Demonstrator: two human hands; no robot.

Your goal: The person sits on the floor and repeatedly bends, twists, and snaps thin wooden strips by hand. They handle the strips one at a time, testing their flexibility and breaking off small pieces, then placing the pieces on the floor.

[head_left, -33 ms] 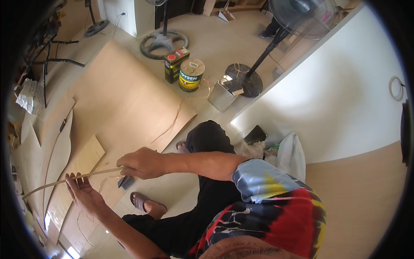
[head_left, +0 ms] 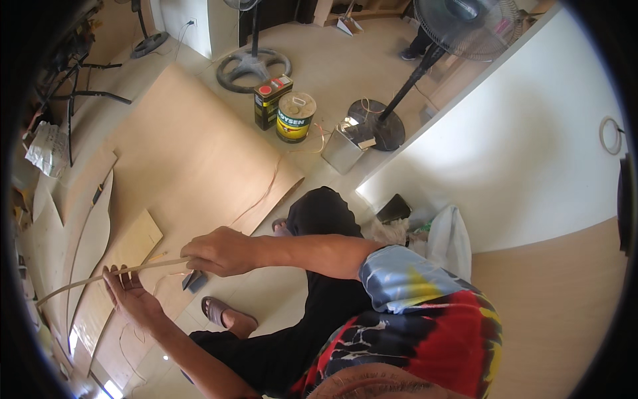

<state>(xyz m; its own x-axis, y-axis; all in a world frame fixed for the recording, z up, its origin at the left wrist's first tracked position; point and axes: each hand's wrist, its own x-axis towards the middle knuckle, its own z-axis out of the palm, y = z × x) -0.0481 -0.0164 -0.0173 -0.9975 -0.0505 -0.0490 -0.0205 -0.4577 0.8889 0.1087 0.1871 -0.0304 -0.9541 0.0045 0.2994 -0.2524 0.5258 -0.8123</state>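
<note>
A long, thin tan strip [head_left: 156, 265], which looks like wood, runs from my right hand out to the far left, bending down at its outer end. My right hand [head_left: 219, 252] is closed on its near end. Farther along, my left hand [head_left: 133, 297] supports the strip between thumb and raised fingers. Below the strip lie a pale flat board [head_left: 136, 243] and a yellow pencil [head_left: 158, 256]. A dark grey block [head_left: 195, 282] sits just under my right hand. Beyond the board, a cutter knife [head_left: 98, 193] rests on cut sheet pieces [head_left: 100, 223].
A large curled brown sheet [head_left: 193, 146] covers the floor ahead. Behind it stand a rectangular can [head_left: 267, 106], a round paint pail [head_left: 295, 120], a square metal tin [head_left: 343, 149] and a pedestal fan [head_left: 392, 113]. A curved white wall [head_left: 512, 153] and plastic bags [head_left: 448, 236] are at right.
</note>
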